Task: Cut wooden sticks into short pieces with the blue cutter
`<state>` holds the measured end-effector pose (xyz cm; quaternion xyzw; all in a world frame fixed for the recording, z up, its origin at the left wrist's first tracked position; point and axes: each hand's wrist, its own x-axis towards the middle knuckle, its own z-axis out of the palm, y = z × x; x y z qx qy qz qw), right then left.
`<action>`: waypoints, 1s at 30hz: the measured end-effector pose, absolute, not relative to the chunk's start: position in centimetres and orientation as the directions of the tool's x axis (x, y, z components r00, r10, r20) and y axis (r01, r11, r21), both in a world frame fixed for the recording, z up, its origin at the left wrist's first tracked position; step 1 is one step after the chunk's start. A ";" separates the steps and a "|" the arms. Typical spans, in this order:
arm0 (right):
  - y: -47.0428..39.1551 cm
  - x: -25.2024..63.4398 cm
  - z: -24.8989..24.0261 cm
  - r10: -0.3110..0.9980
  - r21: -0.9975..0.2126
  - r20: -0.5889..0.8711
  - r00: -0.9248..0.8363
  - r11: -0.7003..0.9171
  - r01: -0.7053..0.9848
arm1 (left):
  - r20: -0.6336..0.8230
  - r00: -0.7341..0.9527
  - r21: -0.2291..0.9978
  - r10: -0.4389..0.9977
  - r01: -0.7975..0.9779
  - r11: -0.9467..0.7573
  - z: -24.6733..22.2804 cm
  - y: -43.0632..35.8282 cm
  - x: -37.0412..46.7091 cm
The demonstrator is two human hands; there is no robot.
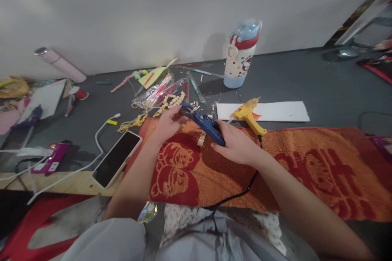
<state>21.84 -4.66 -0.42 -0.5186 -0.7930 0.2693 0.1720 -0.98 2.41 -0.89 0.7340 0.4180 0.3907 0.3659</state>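
Observation:
My right hand point(234, 140) is wrapped round one end of a long blue hand tool point(206, 125) that looks like cutting shears. At the tool's other end, my left hand point(170, 124) has its fingers bent in close against it. Whatever the left fingertips hold is hidden. Below the tool, several short pale wooden sticks point(201, 138) lie side by side on the orange and red towel point(232, 171). More small pale pieces are scattered just beyond the tool. A string of pale wooden pieces point(171, 102) lies past my left hand.
A yellow glue gun point(247, 115) rests on a white board point(284, 111), its black cord crossing the towel. Behind stands a cartoon bottle point(241, 57). Left are a phone point(118, 159), a white cable point(97, 136), a purple power strip point(53, 159) and a pink flask point(63, 65).

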 end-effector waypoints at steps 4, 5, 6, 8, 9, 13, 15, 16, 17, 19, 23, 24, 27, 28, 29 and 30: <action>-4.7 22.2 0.1 0.891 -0.603 -0.020 -0.454 0.351 0.716 | 0.227 0.373 0.920 0.900 0.222 -0.324 -0.7 2.3 -0.9; -4.7 22.3 0.1 0.885 -0.604 -0.021 -0.465 0.360 0.711 | 0.225 0.379 0.924 0.898 0.208 -0.320 -0.6 2.3 -0.9; -4.7 22.3 0.2 0.880 -0.604 -0.022 -0.474 0.367 0.708 | 0.224 0.385 0.928 0.895 0.197 -0.317 -0.6 2.2 -0.8; -4.7 22.5 0.2 0.874 -0.605 -0.020 -0.486 0.376 0.702 | 0.227 0.396 0.930 0.890 0.182 -0.318 -0.4 2.2 -0.8; -4.7 22.5 0.2 0.872 -0.606 -0.017 -0.489 0.380 0.699 | 0.235 0.398 0.929 0.887 0.177 -0.326 -0.3 2.2 -0.8; -4.7 22.3 -0.2 0.876 -0.612 0.021 -0.481 0.392 0.687 | 0.320 0.375 0.884 0.870 0.212 -0.416 -0.4 2.1 -0.8; -4.7 22.2 -0.4 0.892 -0.610 0.054 -0.449 0.385 0.692 | 0.373 0.339 0.828 0.864 0.299 -0.474 -0.6 2.0 -0.7; -4.7 22.1 -0.6 0.902 -0.606 0.070 -0.426 0.377 0.700 | 0.401 0.309 0.788 0.862 0.363 -0.497 -0.6 1.9 -0.6; -4.7 22.0 -0.7 0.913 -0.600 0.085 -0.400 0.367 0.711 | 0.428 0.278 0.741 0.860 0.437 -0.510 -0.7 1.7 -0.5; -4.7 21.8 -0.9 0.929 -0.586 0.109 -0.353 0.347 0.733 | 0.467 0.230 0.633 0.854 0.587 -0.504 -0.7 1.3 -0.2; -4.6 21.7 -0.8 0.943 -0.593 0.114 -0.312 0.317 0.740 | 0.455 0.258 0.459 0.852 0.753 -0.473 -0.5 0.4 0.2; -4.6 21.6 -0.8 0.943 -0.603 0.106 -0.314 0.312 0.734 | 0.447 0.268 0.444 0.853 0.762 -0.472 -0.5 0.3 0.3; -4.5 21.7 -0.8 0.936 -0.626 0.106 -0.337 0.326 0.708 | 0.436 0.284 0.467 0.854 0.740 -0.484 -0.2 0.2 0.2; -4.5 21.7 -0.9 0.931 -0.629 0.114 -0.347 0.338 0.700 | 0.443 0.285 0.488 0.850 0.719 -0.495 -0.2 0.2 0.2; -4.5 21.7 -1.0 0.925 -0.629 0.126 -0.357 0.353 0.693 | 0.451 0.284 0.512 0.846 0.695 -0.506 -0.1 0.3 0.2; -4.5 21.8 -1.1 0.920 -0.625 0.138 -0.367 0.368 0.689 | 0.459 0.283 0.535 0.842 0.669 -0.516 0.0 0.3 0.2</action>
